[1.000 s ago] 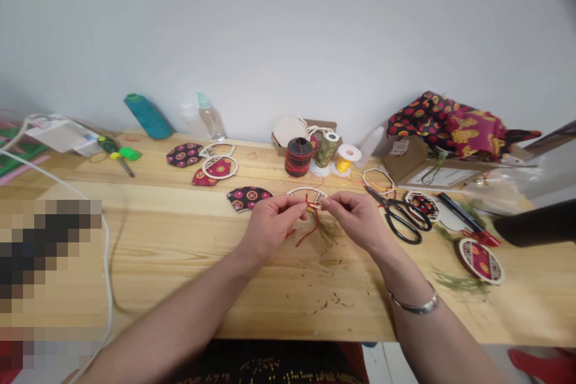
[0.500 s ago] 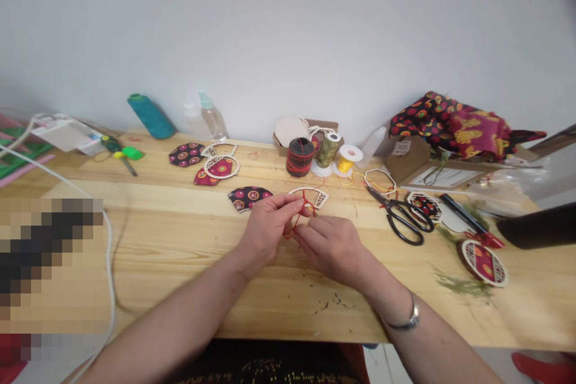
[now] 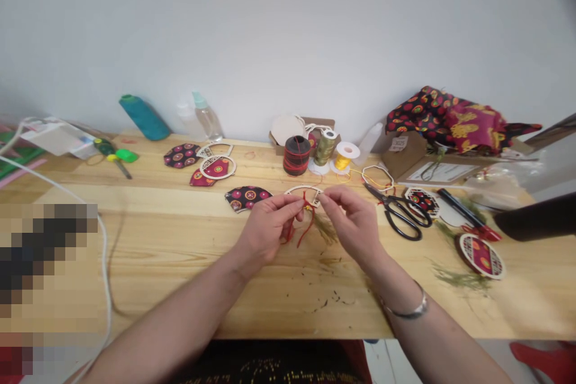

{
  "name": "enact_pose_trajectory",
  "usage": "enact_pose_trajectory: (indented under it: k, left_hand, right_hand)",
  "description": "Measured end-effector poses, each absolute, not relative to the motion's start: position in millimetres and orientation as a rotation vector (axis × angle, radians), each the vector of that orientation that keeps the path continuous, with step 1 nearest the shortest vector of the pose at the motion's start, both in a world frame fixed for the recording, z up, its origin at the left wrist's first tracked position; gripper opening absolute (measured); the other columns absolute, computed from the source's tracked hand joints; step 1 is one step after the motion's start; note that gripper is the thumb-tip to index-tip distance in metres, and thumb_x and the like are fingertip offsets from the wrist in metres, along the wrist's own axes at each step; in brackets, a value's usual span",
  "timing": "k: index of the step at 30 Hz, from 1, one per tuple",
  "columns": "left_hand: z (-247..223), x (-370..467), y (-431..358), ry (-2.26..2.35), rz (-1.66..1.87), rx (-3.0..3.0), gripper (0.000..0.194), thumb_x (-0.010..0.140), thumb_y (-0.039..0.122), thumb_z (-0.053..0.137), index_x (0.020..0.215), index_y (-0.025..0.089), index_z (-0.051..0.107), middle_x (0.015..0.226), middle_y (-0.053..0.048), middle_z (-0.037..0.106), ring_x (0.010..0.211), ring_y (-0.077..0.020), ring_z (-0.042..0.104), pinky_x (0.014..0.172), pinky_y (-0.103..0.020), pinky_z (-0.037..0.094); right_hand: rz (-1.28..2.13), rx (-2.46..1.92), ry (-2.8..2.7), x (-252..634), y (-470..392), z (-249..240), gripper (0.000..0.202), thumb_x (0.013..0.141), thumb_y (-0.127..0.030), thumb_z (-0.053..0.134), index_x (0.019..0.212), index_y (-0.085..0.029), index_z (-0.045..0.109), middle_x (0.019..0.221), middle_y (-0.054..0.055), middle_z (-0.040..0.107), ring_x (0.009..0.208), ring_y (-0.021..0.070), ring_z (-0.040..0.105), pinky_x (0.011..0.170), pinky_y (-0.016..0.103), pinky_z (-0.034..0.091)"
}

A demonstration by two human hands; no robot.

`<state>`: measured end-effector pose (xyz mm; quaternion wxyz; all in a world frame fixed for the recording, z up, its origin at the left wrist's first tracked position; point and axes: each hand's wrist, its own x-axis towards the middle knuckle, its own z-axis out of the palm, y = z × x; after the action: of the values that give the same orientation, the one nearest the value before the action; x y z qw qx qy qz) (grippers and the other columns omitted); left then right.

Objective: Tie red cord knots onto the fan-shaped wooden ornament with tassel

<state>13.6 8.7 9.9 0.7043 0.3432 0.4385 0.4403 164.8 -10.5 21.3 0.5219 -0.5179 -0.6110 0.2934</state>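
Note:
My left hand [image 3: 265,225] pinches a red cord [image 3: 307,231] between thumb and fingertips over the middle of the table. The cord's loose end hangs down to the right of those fingers. Just to the right, my right hand [image 3: 353,222] has its thumb and index finger closed together; whether something thin lies between them is too small to tell. Behind the hands is a pale fan-shaped wooden frame [image 3: 320,197], partly covered by them. A dark patterned fan-shaped piece [image 3: 248,198] lies to the left of it.
Black scissors [image 3: 400,211], a marker [image 3: 468,214] and a round ornament [image 3: 482,257] lie on the right. Thread spools, including a red-and-black one [image 3: 296,156], stand at the back by a cardboard box [image 3: 416,159]. A white cable [image 3: 105,252] runs down the left.
My right hand has moved away from my left, up and to the right. The red cord's end now hangs free between them, and dry greenery shows on the table there.

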Motion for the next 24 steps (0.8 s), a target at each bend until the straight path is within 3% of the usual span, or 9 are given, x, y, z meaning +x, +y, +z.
enact_pose_trajectory:
  k: [4, 6, 13, 17, 24]
  left_hand:
    - [10.3, 14.8, 7.0, 0.986, 0.954, 0.808, 0.016, 0.067, 0.030, 0.073, 0.074, 0.015, 0.070, 0.055, 0.003, 0.057, 0.037, -0.0033, 0.041, 0.036, -0.018, 0.026]
    - [10.6, 15.2, 6.5, 0.977, 0.953, 0.830, 0.016, 0.068, 0.030, 0.073, 0.074, 0.015, 0.070, 0.056, 0.004, 0.057, 0.037, -0.0035, 0.042, 0.036, -0.018, 0.027]
    - [10.6, 14.9, 6.3, 0.980, 0.937, 0.971, 0.014, 0.071, 0.028, 0.068, 0.070, 0.013, 0.070, 0.055, 0.002, 0.055, 0.043, -0.0046, 0.042, 0.041, -0.018, 0.030]
    - [8.0, 14.0, 6.3, 0.991, 0.918, 1.014, 0.016, 0.073, 0.029, 0.066, 0.068, 0.013, 0.068, 0.055, 0.002, 0.054, 0.043, -0.0042, 0.038, 0.041, -0.019, 0.026]
    - [9.5, 14.2, 4.4, 1.000, 0.867, 1.002, 0.018, 0.073, 0.031, 0.067, 0.072, 0.014, 0.067, 0.056, 0.003, 0.053, 0.039, -0.0027, 0.032, 0.039, -0.019, 0.020]
  right_hand:
    - [1.399, -1.135, -1.134, 163.3, 1.7, 14.5, 0.022, 0.076, -0.039, 0.067, 0.081, -0.017, 0.069, 0.074, 0.003, 0.067, 0.070, 0.0147, 0.060, 0.072, 0.031, 0.048]
    - [1.553, -1.035, -1.047, 161.7, 1.6, 13.9, 0.025, 0.073, -0.039, 0.070, 0.083, -0.016, 0.069, 0.070, 0.002, 0.067, 0.066, 0.0132, 0.061, 0.070, 0.030, 0.049]
    - [1.494, -1.105, -0.983, 160.5, -0.9, 14.5, 0.022, 0.062, -0.032, 0.079, 0.075, -0.016, 0.070, 0.063, -0.001, 0.065, 0.043, 0.0052, 0.045, 0.042, 0.021, 0.035]
    - [1.443, -1.131, -0.993, 160.9, 1.0, 13.2, 0.018, 0.060, -0.029, 0.079, 0.070, -0.016, 0.070, 0.057, -0.003, 0.061, 0.043, 0.0040, 0.040, 0.040, 0.020, 0.029]
    - [1.373, -1.143, -1.089, 162.5, 1.6, 13.6, 0.013, 0.064, -0.027, 0.074, 0.064, -0.017, 0.065, 0.055, -0.005, 0.056, 0.047, 0.0055, 0.041, 0.046, 0.022, 0.033]
